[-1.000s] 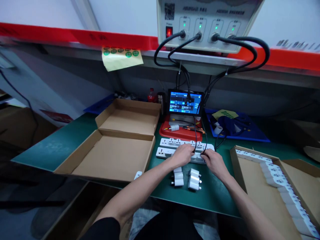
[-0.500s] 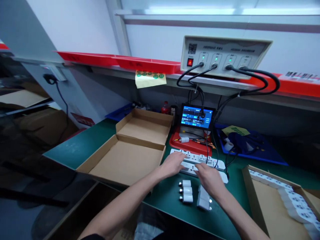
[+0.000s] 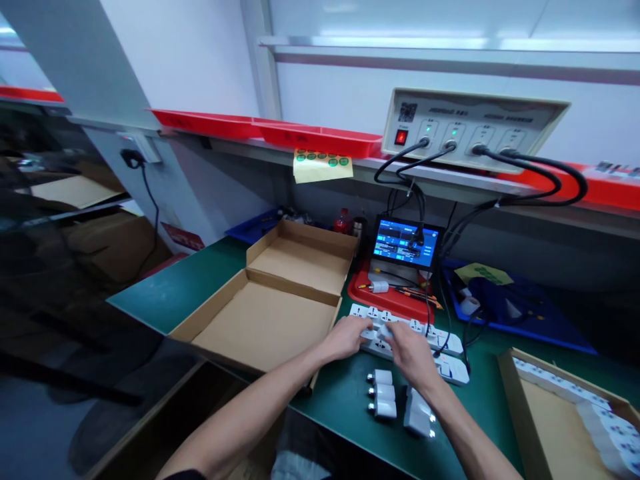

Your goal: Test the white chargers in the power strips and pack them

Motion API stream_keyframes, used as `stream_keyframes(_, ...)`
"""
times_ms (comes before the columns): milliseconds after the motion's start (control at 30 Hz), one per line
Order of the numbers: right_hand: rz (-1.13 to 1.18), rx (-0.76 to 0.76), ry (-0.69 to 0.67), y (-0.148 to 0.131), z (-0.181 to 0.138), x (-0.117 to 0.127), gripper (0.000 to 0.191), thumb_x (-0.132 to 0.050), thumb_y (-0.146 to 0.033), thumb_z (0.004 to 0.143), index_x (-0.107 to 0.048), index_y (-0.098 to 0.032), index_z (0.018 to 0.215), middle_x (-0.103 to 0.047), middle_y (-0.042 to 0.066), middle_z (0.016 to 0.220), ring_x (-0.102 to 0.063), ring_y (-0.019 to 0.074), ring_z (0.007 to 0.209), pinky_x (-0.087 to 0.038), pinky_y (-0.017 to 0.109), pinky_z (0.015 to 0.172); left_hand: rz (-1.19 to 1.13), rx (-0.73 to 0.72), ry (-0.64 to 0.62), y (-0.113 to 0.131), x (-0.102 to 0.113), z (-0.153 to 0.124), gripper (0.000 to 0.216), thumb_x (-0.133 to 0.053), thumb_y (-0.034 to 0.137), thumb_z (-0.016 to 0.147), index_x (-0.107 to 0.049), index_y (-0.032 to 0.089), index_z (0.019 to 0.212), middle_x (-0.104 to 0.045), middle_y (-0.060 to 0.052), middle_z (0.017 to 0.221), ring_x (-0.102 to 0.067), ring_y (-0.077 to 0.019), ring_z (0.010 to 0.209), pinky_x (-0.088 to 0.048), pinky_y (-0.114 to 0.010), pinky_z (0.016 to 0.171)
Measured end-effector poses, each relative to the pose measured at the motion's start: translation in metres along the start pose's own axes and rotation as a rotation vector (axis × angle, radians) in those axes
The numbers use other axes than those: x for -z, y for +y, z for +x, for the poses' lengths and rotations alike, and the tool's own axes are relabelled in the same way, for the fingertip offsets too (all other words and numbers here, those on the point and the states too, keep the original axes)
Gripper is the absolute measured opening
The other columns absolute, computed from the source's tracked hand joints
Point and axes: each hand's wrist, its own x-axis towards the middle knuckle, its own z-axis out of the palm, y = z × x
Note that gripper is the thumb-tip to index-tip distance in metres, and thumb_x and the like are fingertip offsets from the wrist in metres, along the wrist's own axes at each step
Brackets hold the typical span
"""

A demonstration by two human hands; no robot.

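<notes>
My left hand (image 3: 349,337) is closed around a white plug-in charger (image 3: 369,333) over two white power strips (image 3: 453,368). Beside it, my right hand (image 3: 411,352) pinches another white charger (image 3: 384,332), partly hidden by the fingers. Whether either charger still touches a socket I cannot tell. Three white chargers (image 3: 384,393) lie in a column on the green table below my hands, pins to the left. A second group of white chargers (image 3: 419,413) lies to their right, partly behind my right forearm.
An open cardboard box (image 3: 265,320) stands at left. Another box (image 3: 545,427) with rows of white chargers is at right. Behind the strips, a lit screen (image 3: 406,243) stands by a red tray (image 3: 363,287). A cabled tester box (image 3: 475,127) sits on the shelf above.
The view has shifted, so the scene sits lower and further right. My hands have moved slightly over the strips, and chargers now show in my fingers. Fewer green tester lights show.
</notes>
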Motion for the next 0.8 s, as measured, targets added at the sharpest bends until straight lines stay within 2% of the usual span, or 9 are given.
stream_keyframes(100,0.181,0.03,0.181,0.003,-0.003,0.019,0.033,-0.052,-0.036,0.109,-0.069,-0.021,0.134,-0.077,0.015,0.13,-0.074,0.0327,0.114,-0.057,0.043,0.097,-0.047,-0.012,0.06,0.006,0.01,0.0,0.034,-0.072,0.014,0.092,-0.077,0.018,0.125,-0.08,-0.014,0.128,-0.074,-0.0339,0.122,-0.057,-0.044,0.107)
stream_keyframes(233,0.518,-0.031,0.162,-0.005,-0.015,0.037,0.036,-0.062,-0.053,0.106,-0.076,-0.024,0.123,-0.081,0.012,0.119,-0.076,0.03,0.098,-0.062,0.042,0.088,-0.35,-0.077,0.254,0.024,0.017,-0.008,0.03,-0.068,0.023,0.099,-0.077,0.02,0.127,-0.078,-0.012,0.132,-0.071,-0.0292,0.125,-0.054,-0.044,0.115)
stream_keyframes(300,0.707,-0.091,0.138,-0.014,-0.023,0.037,0.043,-0.066,-0.06,0.103,-0.077,-0.024,0.123,-0.082,0.012,0.115,-0.077,0.0292,0.093,-0.065,0.04,0.08,-0.625,-0.035,0.269,0.037,0.009,-0.018,0.032,-0.064,0.029,0.103,-0.076,0.019,0.131,-0.079,-0.012,0.129,-0.074,-0.0272,0.117,-0.06,-0.043,0.107)
stream_keyframes(367,0.824,-0.145,0.157,-0.022,-0.033,0.033,0.047,-0.069,-0.064,0.101,-0.077,-0.024,0.124,-0.082,0.01,0.109,-0.077,0.0273,0.085,-0.066,0.038,0.073,-0.905,0.073,0.281,0.052,-0.006,-0.031,0.042,-0.061,0.038,0.106,-0.071,0.018,0.141,-0.078,-0.013,0.127,-0.076,-0.0257,0.106,-0.064,-0.041,0.095)
stream_keyframes(467,0.78,-0.142,0.223,-0.033,-0.046,0.027,0.042,-0.073,-0.062,0.099,-0.079,-0.026,0.118,-0.081,0.008,0.097,-0.075,0.025,0.074,-0.064,0.036,0.067,-1.083,0.163,0.323,0.07,-0.031,-0.054,0.066,-0.076,0.049,0.098,-0.062,0.018,0.155,-0.076,-0.015,0.133,-0.076,-0.028,0.111,-0.064,-0.043,0.098)
stream_keyframes(533,0.701,-0.064,0.244,-0.037,-0.054,0.025,0.035,-0.072,-0.059,0.101,-0.08,-0.028,0.115,-0.081,0.009,0.101,-0.076,0.0269,0.081,-0.064,0.036,0.069,-1.066,0.158,0.32,0.076,-0.036,-0.07,0.078,-0.084,0.048,0.091,-0.058,0.019,0.158,-0.074,-0.015,0.139,-0.073,-0.0304,0.122,-0.061,-0.045,0.106)
stream_keyframes(600,0.635,0.02,0.248,-0.033,-0.063,0.024,0.03,-0.068,-0.055,0.104,-0.081,-0.031,0.117,-0.081,0.009,0.11,-0.078,0.0291,0.094,-0.065,0.037,0.075,-0.986,0.152,0.301,0.072,-0.025,-0.087,0.081,-0.085,0.046,0.09,-0.056,0.02,0.16,-0.073,-0.015,0.141,-0.073,-0.03,0.12,-0.061,-0.046,0.106)
stream_keyframes(700,0.471,0.078,0.256,-0.008,-0.08,0.021,0.033,-0.065,-0.058,0.105,-0.079,-0.036,0.124,-0.081,0.007,0.12,-0.079,0.0309,0.103,-0.065,0.041,0.082,-0.669,0.191,0.35,0.051,0.015,-0.113,0.074,-0.084,0.042,0.088,-0.059,0.021,0.154,-0.072,-0.014,0.138,-0.073,-0.0259,0.105,-0.062,-0.042,0.094)
stream_keyframes(800,0.256,0.091,0.227,0.033,-0.1,0.009,0.041,-0.06,-0.068,0.105,-0.079,-0.037,0.125,-0.082,0.006,0.121,-0.08,0.0333,0.1,-0.066,0.043,0.075,-0.245,0.316,0.427,0.016,0.054,-0.137,0.041,-0.077,0.036,0.091,-0.07,0.02,0.129,-0.07,-0.01,0.125,-0.069,-0.0227,0.095,-0.058,-0.037,0.085)
